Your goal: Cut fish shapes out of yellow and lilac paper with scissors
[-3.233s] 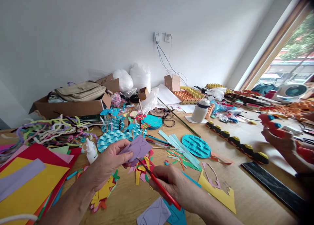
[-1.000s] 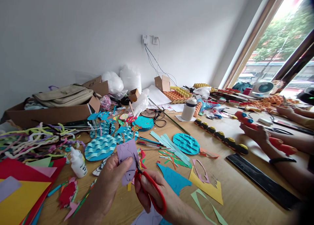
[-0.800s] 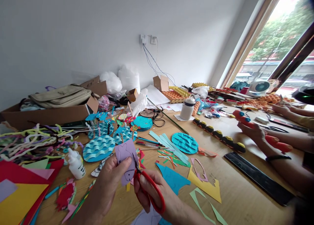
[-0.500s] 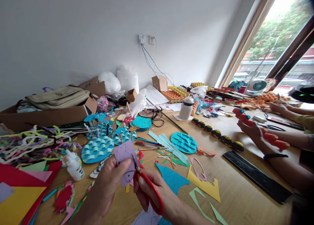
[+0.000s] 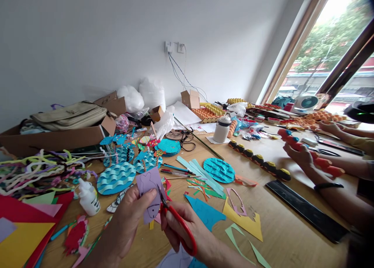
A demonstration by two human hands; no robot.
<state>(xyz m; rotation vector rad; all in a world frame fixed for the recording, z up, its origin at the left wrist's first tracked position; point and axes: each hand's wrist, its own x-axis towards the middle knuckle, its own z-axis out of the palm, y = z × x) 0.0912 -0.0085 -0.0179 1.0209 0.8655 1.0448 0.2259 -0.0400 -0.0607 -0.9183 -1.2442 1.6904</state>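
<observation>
Left grip point(image 5: 133, 210) pinching purple paper point(image 5: 150, 180), right grip point(image 5: 195, 224) closed around red-handled scissors point(image 5: 185, 224)

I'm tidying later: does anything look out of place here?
Mainly the thin green and orange paper strips look untidy, scattered loosely near the round blue textured disc. I see nothing spilled.

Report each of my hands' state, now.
Left hand: closed, pinching the purple paper.
Right hand: closed on the red-handled scissors, blades at the paper.
</observation>
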